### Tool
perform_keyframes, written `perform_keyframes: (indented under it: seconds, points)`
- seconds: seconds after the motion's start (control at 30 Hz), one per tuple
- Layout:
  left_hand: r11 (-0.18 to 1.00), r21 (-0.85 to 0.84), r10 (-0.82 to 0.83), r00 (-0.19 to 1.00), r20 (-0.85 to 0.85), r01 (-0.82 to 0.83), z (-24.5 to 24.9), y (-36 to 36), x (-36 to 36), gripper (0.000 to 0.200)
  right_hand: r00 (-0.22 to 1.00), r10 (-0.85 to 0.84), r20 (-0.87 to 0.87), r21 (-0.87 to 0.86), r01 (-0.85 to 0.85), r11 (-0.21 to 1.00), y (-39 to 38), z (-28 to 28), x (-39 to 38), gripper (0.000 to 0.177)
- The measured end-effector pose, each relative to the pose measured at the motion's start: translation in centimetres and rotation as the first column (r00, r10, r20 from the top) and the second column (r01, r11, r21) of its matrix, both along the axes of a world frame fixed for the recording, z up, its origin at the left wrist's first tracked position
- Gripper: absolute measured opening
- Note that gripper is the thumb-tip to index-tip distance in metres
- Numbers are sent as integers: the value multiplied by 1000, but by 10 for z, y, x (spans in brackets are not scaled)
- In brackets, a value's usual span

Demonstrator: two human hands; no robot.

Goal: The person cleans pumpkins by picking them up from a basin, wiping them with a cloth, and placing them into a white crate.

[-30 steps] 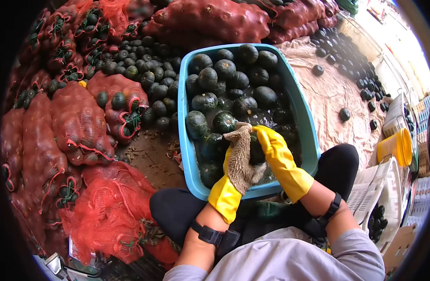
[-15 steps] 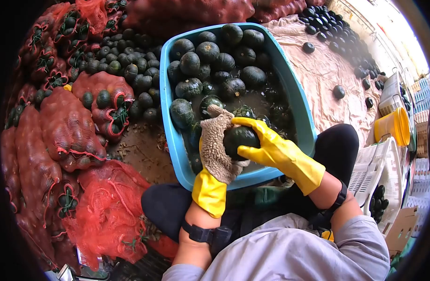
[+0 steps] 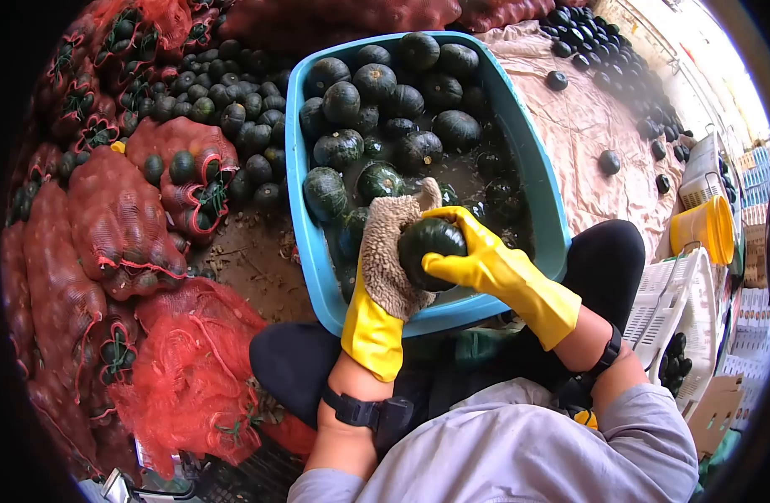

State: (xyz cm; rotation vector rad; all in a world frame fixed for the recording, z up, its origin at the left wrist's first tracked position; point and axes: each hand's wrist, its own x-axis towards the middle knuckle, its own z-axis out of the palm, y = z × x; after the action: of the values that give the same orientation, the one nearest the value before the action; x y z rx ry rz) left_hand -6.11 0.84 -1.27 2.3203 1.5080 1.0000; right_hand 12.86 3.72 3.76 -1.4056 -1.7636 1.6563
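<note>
A small dark green squash (image 3: 427, 243) is held over the near end of a blue tub (image 3: 542, 220). My right hand (image 3: 469, 251), in a yellow rubber glove, grips the squash from the right. My left hand (image 3: 389, 264) wears a yellow glove under a beige scrubbing mitt and presses the mitt against the squash's left side. The tub holds murky water and several more dark green squashes (image 3: 377, 84).
Red mesh sacks of squashes (image 3: 117, 226) and a loose pile of squashes (image 3: 226, 101) lie to the left. More squashes (image 3: 607, 161) sit on a beige cloth at right. A yellow bucket (image 3: 707, 230) and white crates (image 3: 682, 318) stand at far right.
Both hands lifted the squash out of the tub water and hold it higher; the mitt has shifted up along its left side.
</note>
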Motion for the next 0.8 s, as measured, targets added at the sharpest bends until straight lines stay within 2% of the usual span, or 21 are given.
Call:
perform_keyframes:
  seconds: [0.03,0.07,0.1,0.13,0.2,0.23,0.27,0.3,0.33,0.37,0.43,0.47,0.5,0.53,0.6,0.63,0.67,0.7,0.73,0.77,0.8]
  points:
    - [999,2,36,993,110,-37,-15,0,6,87,991,-78,-107,-144,62,988,3,-24,4,69]
    - [998,6,67,973,222,-70,-30,1,13,87,830,-404,-384,-379,257,889,-10,-58,-8,63]
    - [979,-102,203,877,435,-176,-38,-2,28,86,814,-379,-440,-222,311,924,-13,-97,-11,65]
    - [941,-230,338,720,606,-248,-44,-5,42,86,802,-351,-484,-59,370,927,-16,-136,-13,67]
    - [940,-128,339,815,469,-317,-34,-12,35,85,859,-438,-266,-145,413,899,-7,-66,-19,75]
    - [973,-82,230,859,457,-217,-34,-6,27,85,936,-258,-241,88,286,954,-2,-62,-14,78]
    - [976,9,199,915,351,-215,-22,-8,19,85,987,-95,-129,375,137,917,-1,-52,-9,79]
    - [974,99,175,955,238,-203,-10,-11,12,85,999,37,30,613,-48,789,-2,-38,-5,79]
    - [984,97,113,937,330,-153,-8,-9,6,86,991,71,115,497,-120,859,-7,-12,-5,78]
    - [985,104,120,977,178,-140,-2,-6,-1,92,998,58,-23,334,-47,941,-7,-10,-5,77]
    - [990,141,8,999,39,-14,6,2,0,71,960,-46,-275,-41,36,998,-4,-8,-4,75]
    - [998,-29,66,963,260,-60,-9,1,10,66,909,-173,-378,-188,108,976,-4,-31,-6,71]
    - [980,-184,161,849,503,-77,-23,0,19,61,842,-326,-430,-246,238,939,-12,-53,-13,73]
    - [950,-299,277,666,692,-84,-22,0,28,57,747,-463,-477,-299,357,885,-19,-58,-27,75]
    - [935,-227,352,791,500,-273,-21,-14,32,73,685,-525,-505,-313,422,851,-12,-61,-33,77]
    - [914,-177,406,824,396,-365,-18,-22,34,81,866,-394,-309,-94,384,918,-6,-60,-22,76]
    - [943,-195,330,839,432,-270,-21,-19,26,87,961,-262,-93,104,271,957,-3,-55,-10,78]
    - [962,-123,271,877,397,-242,-13,-16,18,83,977,-148,153,268,103,958,-1,-39,-6,80]
    - [976,-49,214,909,358,-210,-6,-13,9,79,991,-129,37,209,118,971,-6,-33,-6,83]
    - [984,24,158,936,315,-175,1,-11,0,75,979,-4,-202,258,57,965,-7,-38,-3,85]
    - [986,-19,162,917,363,-166,1,-10,1,75,963,24,-270,289,57,956,-6,-35,-3,84]
